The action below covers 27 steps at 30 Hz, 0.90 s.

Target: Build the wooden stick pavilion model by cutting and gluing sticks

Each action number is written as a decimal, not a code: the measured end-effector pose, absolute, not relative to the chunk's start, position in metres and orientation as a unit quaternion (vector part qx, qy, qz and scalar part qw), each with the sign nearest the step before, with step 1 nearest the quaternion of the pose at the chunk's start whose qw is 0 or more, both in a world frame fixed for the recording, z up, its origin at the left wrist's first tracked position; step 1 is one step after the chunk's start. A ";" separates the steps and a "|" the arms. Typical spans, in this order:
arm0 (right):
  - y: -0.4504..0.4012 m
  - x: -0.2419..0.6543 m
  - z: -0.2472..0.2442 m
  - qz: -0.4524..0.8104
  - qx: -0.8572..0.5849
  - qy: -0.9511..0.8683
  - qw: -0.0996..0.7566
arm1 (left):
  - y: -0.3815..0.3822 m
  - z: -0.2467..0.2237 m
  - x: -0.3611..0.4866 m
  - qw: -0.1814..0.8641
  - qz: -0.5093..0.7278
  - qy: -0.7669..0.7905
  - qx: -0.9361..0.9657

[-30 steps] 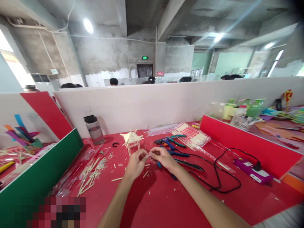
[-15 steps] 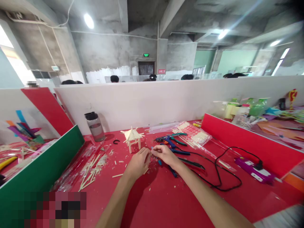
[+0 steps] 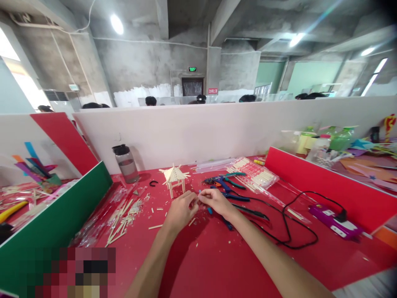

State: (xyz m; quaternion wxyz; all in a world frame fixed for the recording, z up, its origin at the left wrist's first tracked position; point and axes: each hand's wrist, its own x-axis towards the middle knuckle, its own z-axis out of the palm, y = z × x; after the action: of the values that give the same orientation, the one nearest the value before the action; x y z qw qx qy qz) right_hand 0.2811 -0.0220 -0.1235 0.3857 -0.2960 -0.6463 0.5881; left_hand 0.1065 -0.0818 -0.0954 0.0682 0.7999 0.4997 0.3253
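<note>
Red surfacing covers the counter, and we find both hands working at its middle. The left hand and right hand meet fingertip to fingertip, just in front of the stick house, which stands upright on its posts, apparently touched by neither. Each grip is narrow, fingers bent in toward the thumb; the fingertips are too small and partly hidden, so we cannot tell whether either is fully closed or holds a piece.

We judge the step in hand to be fine fingertip work on something small. In our opinion the next move calls for a light, steady pinch with both wrists kept clear of the house. Loose sticks lie to the left; green-handled pliers lie beyond the right hand.

Against the frame from a second ago, we note the left hand rolled over, showing more of its back and less of its thumb. The view has tipped slightly downward; the house and pliers keep their places.
</note>
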 end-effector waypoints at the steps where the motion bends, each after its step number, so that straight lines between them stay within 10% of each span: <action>1: -0.023 0.281 -0.123 0.594 -0.296 -0.642 0.384 | -0.082 -0.095 0.107 0.076 0.335 0.497 0.797; 27: -0.029 0.283 -0.108 0.587 -0.315 -0.632 0.397 | -0.076 -0.100 0.110 0.192 0.426 0.477 0.745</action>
State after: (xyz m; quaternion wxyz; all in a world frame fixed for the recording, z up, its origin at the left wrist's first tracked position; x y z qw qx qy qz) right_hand 0.2831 -0.0290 -0.1078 0.3967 -0.3149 -0.6319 0.5867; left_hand 0.1096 -0.0759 -0.1004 0.1920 0.7447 0.4767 0.4258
